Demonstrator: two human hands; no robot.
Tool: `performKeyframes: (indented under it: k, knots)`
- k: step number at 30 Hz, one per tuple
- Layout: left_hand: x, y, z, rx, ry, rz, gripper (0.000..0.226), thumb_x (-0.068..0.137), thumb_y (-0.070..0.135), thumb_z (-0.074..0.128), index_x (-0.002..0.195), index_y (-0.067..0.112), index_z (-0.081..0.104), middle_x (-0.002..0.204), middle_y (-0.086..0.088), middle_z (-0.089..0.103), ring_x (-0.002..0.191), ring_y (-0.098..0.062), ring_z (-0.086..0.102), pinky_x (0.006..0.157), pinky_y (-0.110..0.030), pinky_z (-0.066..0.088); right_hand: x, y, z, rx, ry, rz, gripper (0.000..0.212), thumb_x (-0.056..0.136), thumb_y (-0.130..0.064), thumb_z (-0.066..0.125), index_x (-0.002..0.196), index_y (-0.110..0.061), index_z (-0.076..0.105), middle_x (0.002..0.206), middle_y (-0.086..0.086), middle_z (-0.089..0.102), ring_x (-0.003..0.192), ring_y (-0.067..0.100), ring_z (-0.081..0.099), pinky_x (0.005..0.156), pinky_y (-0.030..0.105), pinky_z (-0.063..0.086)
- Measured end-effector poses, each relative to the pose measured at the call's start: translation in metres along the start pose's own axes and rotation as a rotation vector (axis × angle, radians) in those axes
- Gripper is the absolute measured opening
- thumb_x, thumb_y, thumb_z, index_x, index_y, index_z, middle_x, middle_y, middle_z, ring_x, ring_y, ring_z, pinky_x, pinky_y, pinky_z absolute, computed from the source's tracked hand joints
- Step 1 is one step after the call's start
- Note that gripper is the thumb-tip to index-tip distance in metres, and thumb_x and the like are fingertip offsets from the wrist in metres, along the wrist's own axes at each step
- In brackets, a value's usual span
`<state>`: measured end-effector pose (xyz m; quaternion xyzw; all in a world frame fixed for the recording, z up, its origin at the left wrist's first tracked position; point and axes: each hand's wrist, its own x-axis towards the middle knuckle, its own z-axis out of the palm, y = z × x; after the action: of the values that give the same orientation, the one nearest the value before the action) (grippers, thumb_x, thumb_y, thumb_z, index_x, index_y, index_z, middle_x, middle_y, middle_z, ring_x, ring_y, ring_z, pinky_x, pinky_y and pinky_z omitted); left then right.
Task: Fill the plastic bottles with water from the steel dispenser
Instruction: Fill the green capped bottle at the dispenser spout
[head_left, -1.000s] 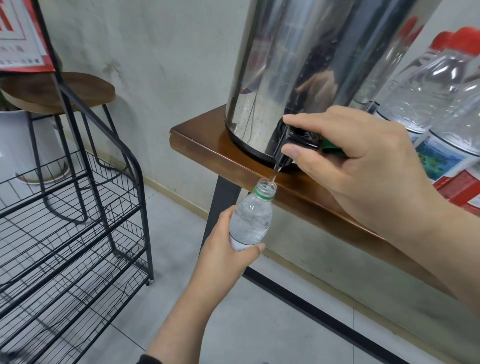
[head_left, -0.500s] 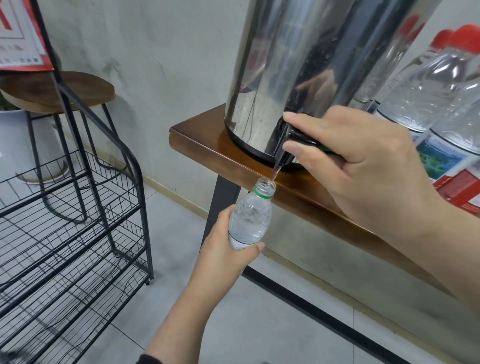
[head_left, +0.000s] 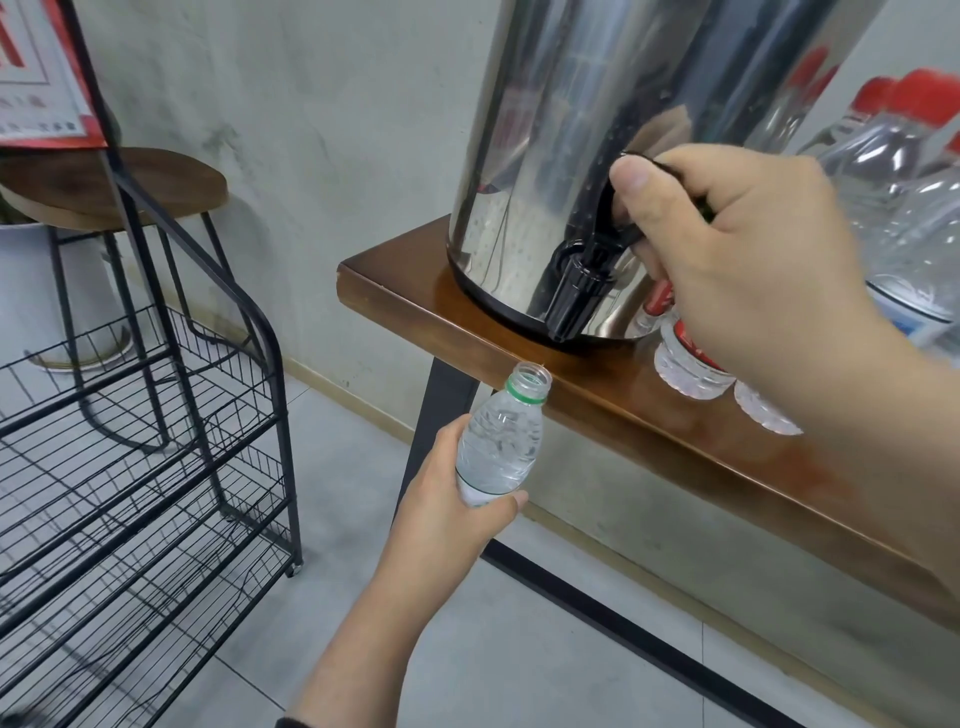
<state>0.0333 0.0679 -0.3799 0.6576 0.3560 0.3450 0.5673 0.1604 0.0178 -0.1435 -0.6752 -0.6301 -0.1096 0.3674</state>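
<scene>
A tall steel dispenser (head_left: 561, 156) stands at the left end of a wooden shelf (head_left: 519, 358). Its black tap (head_left: 574, 296) points down over the shelf's front edge, and no water runs from it. My right hand (head_left: 748, 249) grips the tap's black lever, which is raised. My left hand (head_left: 447, 509) holds a small uncapped plastic bottle (head_left: 501, 436) with a green neck ring, nearly full of water. The bottle's mouth is just below and slightly left of the spout, tilted a little to the right.
Large red-capped bottles (head_left: 914, 171) stand right of the dispenser, and small bottles (head_left: 685, 364) lie on the shelf under my right wrist. A black wire rack (head_left: 135, 467) stands at left, with a wooden stool (head_left: 114, 182) behind it. Grey tiled floor lies below.
My right hand has lifted the tap lever up and the thin stream of water has stopped. The bottle has dropped slightly away from the spout.
</scene>
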Motion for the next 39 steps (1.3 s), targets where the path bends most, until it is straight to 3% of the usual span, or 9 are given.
performKeyframes:
  k: [6, 9, 13, 15, 19, 25, 28, 35, 39]
  knots:
    - [-0.001, 0.002, -0.001, 0.005, -0.016, 0.008, 0.07, 0.082, 0.029, 0.084, 0.135, 0.05, 0.044, 0.12, 0.027, 0.064, 0.112, 0.002, 0.061, 0.078, -0.003, 0.047, -0.02, 0.003, 0.002, 0.185, 0.02, 0.181, 0.049, 0.109, -0.046, 0.033, 0.089, -0.015, 0.066, 0.064, 0.004, 0.057, 0.05, 0.009, 0.046, 0.053, 0.031, 0.039]
    - [-0.003, 0.003, -0.002, -0.001, -0.012, 0.014, 0.068, 0.082, 0.027, 0.084, 0.134, 0.05, 0.046, 0.119, 0.026, 0.065, 0.11, 0.005, 0.061, 0.078, -0.003, 0.047, -0.038, 0.008, -0.001, 0.199, 0.026, 0.22, 0.036, 0.11, -0.037, 0.03, 0.1, -0.036, 0.065, 0.071, -0.004, 0.062, 0.056, 0.021, 0.051, 0.057, 0.048, 0.049]
    - [-0.007, 0.007, -0.004, -0.011, -0.006, 0.019, 0.064, 0.082, 0.022, 0.083, 0.129, 0.048, 0.048, 0.114, 0.023, 0.067, 0.105, 0.006, 0.062, 0.077, -0.002, 0.045, -0.063, 0.011, -0.01, 0.162, -0.066, 0.265, 0.028, 0.108, -0.032, 0.037, 0.101, -0.038, 0.064, 0.077, -0.001, 0.062, 0.064, 0.033, 0.053, 0.062, 0.057, 0.052]
    - [-0.011, 0.01, -0.005, -0.014, -0.009, 0.019, 0.064, 0.082, 0.021, 0.083, 0.128, 0.049, 0.048, 0.114, 0.024, 0.067, 0.105, 0.006, 0.062, 0.078, -0.003, 0.046, -0.073, 0.014, -0.015, 0.103, -0.111, 0.26, 0.022, 0.104, -0.038, 0.045, 0.096, -0.04, 0.065, 0.073, -0.006, 0.063, 0.061, 0.02, 0.056, 0.061, 0.045, 0.051]
    - [-0.029, 0.016, -0.007, 0.01, -0.04, 0.015, 0.063, 0.082, 0.022, 0.082, 0.125, 0.053, 0.049, 0.114, 0.026, 0.067, 0.106, 0.007, 0.062, 0.078, -0.004, 0.046, -0.087, 0.015, -0.025, 0.114, -0.141, 0.326, 0.011, 0.094, -0.041, 0.062, 0.096, -0.044, 0.072, 0.087, -0.026, 0.071, 0.085, -0.003, 0.066, 0.072, 0.01, 0.045]
    - [-0.073, 0.046, -0.004, 0.033, -0.082, 0.044, 0.07, 0.081, 0.02, 0.082, 0.113, 0.07, 0.045, 0.115, 0.028, 0.066, 0.108, 0.006, 0.063, 0.08, -0.005, 0.045, -0.098, -0.01, -0.031, 0.16, -0.17, 0.231, 0.014, 0.09, -0.029, 0.071, 0.101, -0.036, 0.075, 0.101, -0.024, 0.069, 0.1, -0.006, 0.061, 0.081, 0.004, 0.04]
    - [-0.1, 0.064, -0.001, 0.008, -0.106, 0.044, 0.066, 0.08, 0.022, 0.082, 0.114, 0.066, 0.047, 0.113, 0.026, 0.068, 0.105, 0.003, 0.064, 0.086, -0.02, 0.053, -0.103, -0.026, -0.036, 0.187, -0.205, 0.186, 0.015, 0.091, -0.026, 0.07, 0.102, -0.034, 0.075, 0.105, -0.022, 0.069, 0.104, -0.005, 0.061, 0.084, 0.005, 0.041]
    - [-0.146, 0.111, -0.007, 0.018, -0.129, 0.093, 0.062, 0.079, 0.024, 0.083, 0.115, 0.061, 0.049, 0.114, 0.024, 0.068, 0.105, 0.001, 0.065, 0.078, -0.018, 0.055, -0.121, -0.066, -0.074, 0.282, -0.172, 0.152, 0.018, 0.091, -0.025, 0.071, 0.097, -0.041, 0.075, 0.106, -0.028, 0.068, 0.107, -0.005, 0.062, 0.089, 0.007, 0.042]
    - [-0.167, 0.136, -0.014, 0.066, -0.128, 0.148, 0.066, 0.079, 0.026, 0.084, 0.115, 0.066, 0.046, 0.117, 0.033, 0.065, 0.111, 0.009, 0.06, 0.081, -0.006, 0.044, -0.134, -0.088, -0.094, 0.262, -0.138, 0.101, 0.017, 0.088, -0.029, 0.071, 0.103, -0.034, 0.077, 0.103, -0.024, 0.071, 0.109, -0.005, 0.061, 0.092, 0.006, 0.041]
